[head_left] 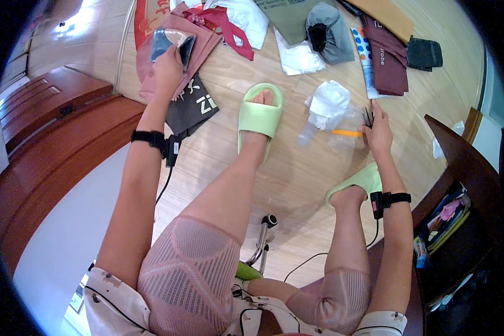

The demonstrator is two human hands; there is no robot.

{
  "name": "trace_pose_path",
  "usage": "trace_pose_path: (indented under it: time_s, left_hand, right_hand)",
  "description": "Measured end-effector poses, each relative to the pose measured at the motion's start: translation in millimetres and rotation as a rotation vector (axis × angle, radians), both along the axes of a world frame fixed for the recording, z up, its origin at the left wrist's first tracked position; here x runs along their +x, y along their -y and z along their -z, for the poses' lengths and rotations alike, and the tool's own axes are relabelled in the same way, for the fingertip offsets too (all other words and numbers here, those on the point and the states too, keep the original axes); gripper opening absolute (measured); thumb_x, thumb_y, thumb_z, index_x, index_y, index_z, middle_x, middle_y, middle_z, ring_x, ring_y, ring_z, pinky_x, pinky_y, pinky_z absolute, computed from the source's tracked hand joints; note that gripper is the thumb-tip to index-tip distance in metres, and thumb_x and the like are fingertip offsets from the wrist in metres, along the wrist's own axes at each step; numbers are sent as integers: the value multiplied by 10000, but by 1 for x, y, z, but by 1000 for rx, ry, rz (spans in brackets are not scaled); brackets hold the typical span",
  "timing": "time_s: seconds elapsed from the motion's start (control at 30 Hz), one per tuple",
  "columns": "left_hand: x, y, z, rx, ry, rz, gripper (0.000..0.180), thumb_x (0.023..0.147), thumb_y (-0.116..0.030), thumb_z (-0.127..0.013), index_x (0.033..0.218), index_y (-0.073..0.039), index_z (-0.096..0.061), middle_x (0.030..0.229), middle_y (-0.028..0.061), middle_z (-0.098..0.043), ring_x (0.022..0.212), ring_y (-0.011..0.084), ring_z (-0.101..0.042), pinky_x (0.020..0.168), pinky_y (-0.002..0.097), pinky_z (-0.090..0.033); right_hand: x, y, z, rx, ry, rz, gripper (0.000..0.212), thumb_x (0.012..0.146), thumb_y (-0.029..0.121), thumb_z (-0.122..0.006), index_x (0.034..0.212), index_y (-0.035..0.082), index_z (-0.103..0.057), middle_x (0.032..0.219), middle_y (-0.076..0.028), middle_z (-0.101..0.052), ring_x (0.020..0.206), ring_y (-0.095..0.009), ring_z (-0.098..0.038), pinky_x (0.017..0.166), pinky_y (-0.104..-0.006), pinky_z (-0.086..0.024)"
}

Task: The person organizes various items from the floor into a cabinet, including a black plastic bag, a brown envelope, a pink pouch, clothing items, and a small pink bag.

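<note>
My left hand (pixel 167 68) is closed on a shiny blue-grey packet (pixel 179 46), its upper side partly clear and creased. Beneath it lies a flat dusty-pink bag (pixel 206 38), and beside that a black bag with white lettering (pixel 195 112). To the right, my right hand (pixel 379 130) is low over the floor, index finger long and thumb apart. Thin black strips (pixel 368 116) stick out between them. An orange strip (pixel 347 133) reaches the thumb, over a crumpled clear plastic bag (pixel 329 106). What the curled fingers cover is hidden.
Ahead are a grey pouch (pixel 333 36), a white plastic bag (pixel 298 56), a blue-dotted packet (pixel 364 59), a maroon bag (pixel 389 61) and a black folded pouch (pixel 424 54). My feet wear green slippers (pixel 257 115). A dark shelf (pixel 459 224) stands right, a brown wooden cabinet (pixel 56 106) left.
</note>
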State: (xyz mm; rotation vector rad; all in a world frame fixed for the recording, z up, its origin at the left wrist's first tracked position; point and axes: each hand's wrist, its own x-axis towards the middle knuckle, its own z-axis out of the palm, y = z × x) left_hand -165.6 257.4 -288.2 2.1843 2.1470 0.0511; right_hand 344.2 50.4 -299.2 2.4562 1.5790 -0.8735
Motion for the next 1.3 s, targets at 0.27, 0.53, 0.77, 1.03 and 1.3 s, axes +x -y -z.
trace_pose_path:
  time_s: [0.27, 0.53, 0.77, 1.03, 1.3]
  left_hand:
    - [106, 22, -94, -45, 968, -107, 235, 971, -167, -497, 1016, 44, -590, 728, 130, -653, 598, 212, -671, 482, 318, -540]
    - [198, 51, -125, -595, 1434, -100, 269, 1000, -210, -454, 1098, 24, -544, 841, 123, -652, 639, 215, -682, 508, 273, -574]
    - [226, 69, -106, -928, 1536, -175, 247, 989, -220, -479, 1030, 10, -561, 761, 99, -653, 541, 168, -655, 459, 252, -554]
    - [233, 66, -106, -1171, 1504, -191, 237, 976, -240, -505, 966, -13, -574, 683, 65, -636, 490, 135, -623, 414, 222, -509]
    - [221, 50, -94, -1342, 1450, -31, 304, 936, -263, -552, 1053, 13, -602, 810, 62, -661, 593, 106, -620, 493, 233, -490]
  right_hand:
    - [-3, 3, -2, -20, 28, 7, 904, 655, 100, -787, 1430, 214, -337, 1194, -142, -542, 1067, -329, -569, 845, -432, -489]
    - [-21, -10, -21, 417, 27, -173, 572, 730, 79, -667, 1282, 87, -520, 1156, -161, -568, 1019, -338, -574, 844, -423, -500]
    - [-29, -54, -94, -66, -1639, 584, 745, 712, 129, -721, 1388, 67, -412, 1316, -119, -519, 1256, -248, -449, 991, -373, -424]
    - [-26, -30, -108, 445, -814, -207, 974, 649, 177, -821, 1462, 91, -293, 1440, -92, -394, 1322, -233, -386, 1069, -348, -343]
    - [18, -16, -103, 253, -1097, 348, 301, 931, 194, -602, 1152, -10, -599, 976, 5, -632, 866, -42, -523, 759, -237, -462]
